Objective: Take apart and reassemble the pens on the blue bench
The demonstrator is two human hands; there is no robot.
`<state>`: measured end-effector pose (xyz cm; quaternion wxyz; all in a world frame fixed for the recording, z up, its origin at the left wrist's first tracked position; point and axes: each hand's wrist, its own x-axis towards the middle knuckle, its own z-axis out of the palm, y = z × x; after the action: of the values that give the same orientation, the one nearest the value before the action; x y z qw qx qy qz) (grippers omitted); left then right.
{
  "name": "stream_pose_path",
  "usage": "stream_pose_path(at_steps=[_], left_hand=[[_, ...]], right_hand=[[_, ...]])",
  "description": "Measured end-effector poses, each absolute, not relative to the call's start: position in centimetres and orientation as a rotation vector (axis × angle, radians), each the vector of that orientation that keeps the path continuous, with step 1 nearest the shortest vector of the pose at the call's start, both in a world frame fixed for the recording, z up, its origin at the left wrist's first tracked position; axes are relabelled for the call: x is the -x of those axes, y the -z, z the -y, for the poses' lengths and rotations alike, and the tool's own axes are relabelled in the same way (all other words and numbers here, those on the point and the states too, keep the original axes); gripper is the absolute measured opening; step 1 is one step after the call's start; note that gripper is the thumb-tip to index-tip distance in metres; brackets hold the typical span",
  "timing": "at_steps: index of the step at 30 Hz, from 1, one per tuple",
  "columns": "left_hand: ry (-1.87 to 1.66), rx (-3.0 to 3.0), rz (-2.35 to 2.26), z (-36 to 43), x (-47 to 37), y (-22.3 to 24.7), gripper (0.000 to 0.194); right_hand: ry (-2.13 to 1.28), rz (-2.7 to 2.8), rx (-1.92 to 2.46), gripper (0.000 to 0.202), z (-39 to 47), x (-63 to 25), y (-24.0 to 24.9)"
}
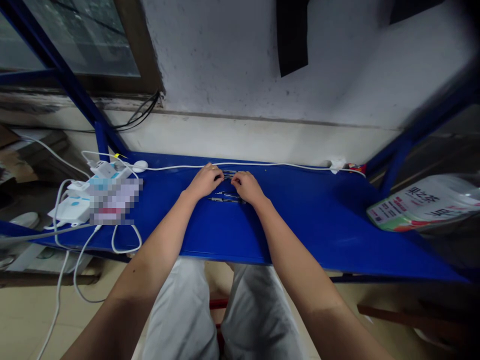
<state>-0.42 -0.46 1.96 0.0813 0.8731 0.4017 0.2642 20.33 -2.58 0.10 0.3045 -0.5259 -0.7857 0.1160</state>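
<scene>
Several slim dark pens (230, 173) lie side by side between my hands on the blue table (300, 215). My left hand (206, 181) is closed, its curled fingertips at the left ends of these pens. From the other side, my right hand (248, 187) has its thumb and fingers bent around their right ends. Closer to me, more pens (227, 200) with clear and dark parts rest loose on the tabletop, partly beside my right wrist. My fingers hide the pen ends.
White power strips and chargers (75, 205) with tangled cables sit at the left, beside a blurred-out patch (116, 200). A white cable (262, 164) runs along the back edge. A large labelled plastic jug (423, 202) stands at the right. Blue frame posts rise at both sides.
</scene>
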Motion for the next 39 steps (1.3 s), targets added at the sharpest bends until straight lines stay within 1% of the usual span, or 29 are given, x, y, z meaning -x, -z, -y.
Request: stream_pose_path(at_steps=[6,10,13,17,24,30,39], left_hand=[[-1.187,-1.963,-1.14,1.5,-1.2,-1.4,0.009],[-1.199,-1.693,-1.019,1.7,-2.2,-1.4,0.004],[-1.194,-1.596,-0.951,1.9,-2.5,-1.7,0.003],[-1.216,-1.533,-0.948,1.9,-2.5,-1.8,0.005],[-1.19,-1.581,-0.954,1.9,-2.1,-2.1,0.007],[-1.234,-1.553,-1.01,1.8,-2.0,-2.4,0.01],[-1.19,-1.635,-0.965,1.8,-2.1,-1.8,0.011]], right_hand=[[-0.575,1.787,1.247,0.006,3.6,-19.9,-0.9],[-0.587,1.687,1.214,0.015,3.7,-19.6,-0.8],[-0.587,1.686,1.215,0.015,3.6,-19.5,-0.8],[-0.517,1.709,1.171,0.005,3.7,-19.6,-1.0],[-0.362,1.766,1.155,0.013,3.7,-19.9,-1.2],[-0.377,1.685,1.239,0.012,3.1,-21.3,-0.9],[-0.387,1.79,1.228,0.014,3.5,-21.3,-0.8]])
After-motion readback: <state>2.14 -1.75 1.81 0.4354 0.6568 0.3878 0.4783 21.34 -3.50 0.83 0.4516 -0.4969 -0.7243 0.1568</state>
